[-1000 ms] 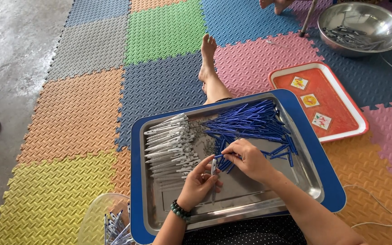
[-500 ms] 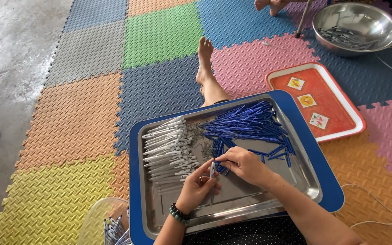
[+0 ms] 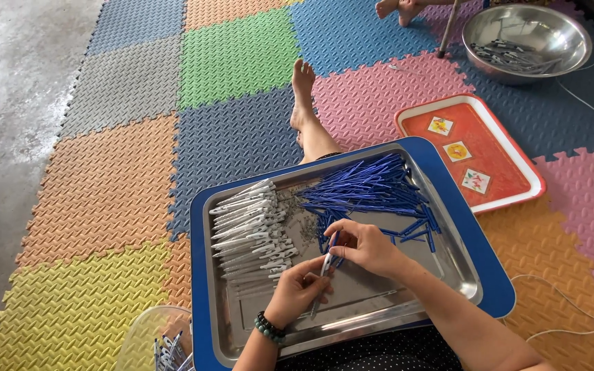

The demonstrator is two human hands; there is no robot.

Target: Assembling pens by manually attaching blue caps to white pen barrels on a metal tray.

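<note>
My left hand grips a white pen barrel over a steel tray that rests in a blue tray on my lap. My right hand pinches a thin blue refill at the barrel's top end. A row of white pen barrels lies on the tray's left side. A heap of blue refills fills the upper right. Small metal springs are scattered between them. A beaded bracelet is on my left wrist.
Coloured foam mats cover the floor. An orange tray with three small cards lies to the right. A steel bowl of pen parts stands at top right, another person's feet beside it. A clear container holds pens at lower left. My bare foot stretches ahead.
My hands stay together over the tray, with the refill held at the barrel. The view has tilted slightly downward.
</note>
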